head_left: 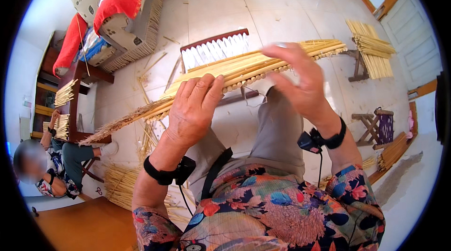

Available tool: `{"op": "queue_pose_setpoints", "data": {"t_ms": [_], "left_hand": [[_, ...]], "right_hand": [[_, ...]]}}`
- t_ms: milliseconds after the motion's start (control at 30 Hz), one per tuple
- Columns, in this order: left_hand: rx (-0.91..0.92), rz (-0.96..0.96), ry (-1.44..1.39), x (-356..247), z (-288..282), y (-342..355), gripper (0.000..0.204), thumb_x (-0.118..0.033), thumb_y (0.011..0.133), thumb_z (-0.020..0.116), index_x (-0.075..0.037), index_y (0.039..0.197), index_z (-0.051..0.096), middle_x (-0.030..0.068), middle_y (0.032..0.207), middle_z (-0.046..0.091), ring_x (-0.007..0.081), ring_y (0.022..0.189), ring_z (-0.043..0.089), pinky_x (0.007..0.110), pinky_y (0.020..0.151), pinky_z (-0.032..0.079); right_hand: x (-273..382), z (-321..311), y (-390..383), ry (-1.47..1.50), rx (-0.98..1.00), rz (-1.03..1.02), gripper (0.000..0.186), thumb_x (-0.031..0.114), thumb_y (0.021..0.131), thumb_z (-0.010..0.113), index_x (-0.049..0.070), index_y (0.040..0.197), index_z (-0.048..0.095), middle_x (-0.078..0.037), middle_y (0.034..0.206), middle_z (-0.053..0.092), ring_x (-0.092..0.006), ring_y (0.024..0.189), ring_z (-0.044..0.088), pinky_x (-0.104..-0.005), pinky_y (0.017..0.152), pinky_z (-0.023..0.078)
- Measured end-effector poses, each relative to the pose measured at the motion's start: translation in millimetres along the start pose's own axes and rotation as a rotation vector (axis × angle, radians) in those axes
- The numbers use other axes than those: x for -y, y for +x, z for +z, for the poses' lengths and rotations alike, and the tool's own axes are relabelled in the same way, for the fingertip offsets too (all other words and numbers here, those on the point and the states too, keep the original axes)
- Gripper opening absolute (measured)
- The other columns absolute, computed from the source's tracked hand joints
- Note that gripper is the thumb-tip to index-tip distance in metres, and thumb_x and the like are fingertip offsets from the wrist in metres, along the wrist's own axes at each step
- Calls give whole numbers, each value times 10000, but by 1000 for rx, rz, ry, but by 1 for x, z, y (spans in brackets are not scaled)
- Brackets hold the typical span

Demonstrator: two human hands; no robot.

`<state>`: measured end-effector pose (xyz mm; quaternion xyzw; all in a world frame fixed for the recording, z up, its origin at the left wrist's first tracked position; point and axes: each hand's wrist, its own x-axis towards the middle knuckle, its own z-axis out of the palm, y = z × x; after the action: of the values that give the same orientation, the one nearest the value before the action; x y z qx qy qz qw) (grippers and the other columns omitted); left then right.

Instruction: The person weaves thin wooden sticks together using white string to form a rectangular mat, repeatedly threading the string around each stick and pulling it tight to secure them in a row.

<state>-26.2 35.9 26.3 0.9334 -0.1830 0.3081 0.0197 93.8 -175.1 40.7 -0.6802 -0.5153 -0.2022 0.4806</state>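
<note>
A long panel of pale yellow reed stalks [244,67] lies slantwise in front of my knees, its row of round cut ends facing me. One stalk at its left end carries a brown feathery seed head [112,124]. My left hand [193,108] is closed over the near left part of the panel, fingers pressed together on the stalks. Above the right part hovers my right hand [300,82], slightly blurred, thumb and forefinger apart with no stalk visibly gripped. Behind the panel shows a low stool or rack with white straps [216,50], partly covered by the stalks.
Cut stalks stacked on a small stool [371,49] stand at right, near a folding stool with purple fabric [385,128]. More stalks [124,183] lie on the floor at left. A person [70,162] sits by a dark red table [77,110]. A patterned sofa [127,28] bears red cloths.
</note>
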Motion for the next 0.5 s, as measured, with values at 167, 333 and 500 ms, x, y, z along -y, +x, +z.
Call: {"op": "queue_pose_setpoints", "data": {"t_ms": [167, 333, 500], "left_hand": [[-22, -10, -17, 10, -2, 19, 401, -55, 724, 682, 38, 1104, 595, 140, 1021, 606, 275, 880, 586, 379, 770, 471], [3, -51, -44, 16, -5, 23, 410, -40, 711, 713, 40, 1095, 594, 153, 1014, 619, 292, 891, 594, 383, 775, 475], [10, -76, -36, 15, -5, 25, 421, -38, 702, 724, 38, 1094, 590, 160, 1020, 633, 294, 886, 601, 386, 782, 479]], "right_hand": [[-6, 10, -55, 133, -77, 210, 159, 4, 845, 656, 24, 1001, 633, -113, 883, 614, -229, 740, 601, -293, 660, 481], [-18, 31, -55, 238, -71, 438, 156, -2, 860, 642, 14, 1014, 621, -111, 872, 606, -217, 703, 598, -292, 618, 477], [-17, 38, -44, 254, -3, 405, 172, 22, 849, 666, 37, 1016, 632, -112, 872, 611, -233, 736, 623, -310, 638, 499]]}}
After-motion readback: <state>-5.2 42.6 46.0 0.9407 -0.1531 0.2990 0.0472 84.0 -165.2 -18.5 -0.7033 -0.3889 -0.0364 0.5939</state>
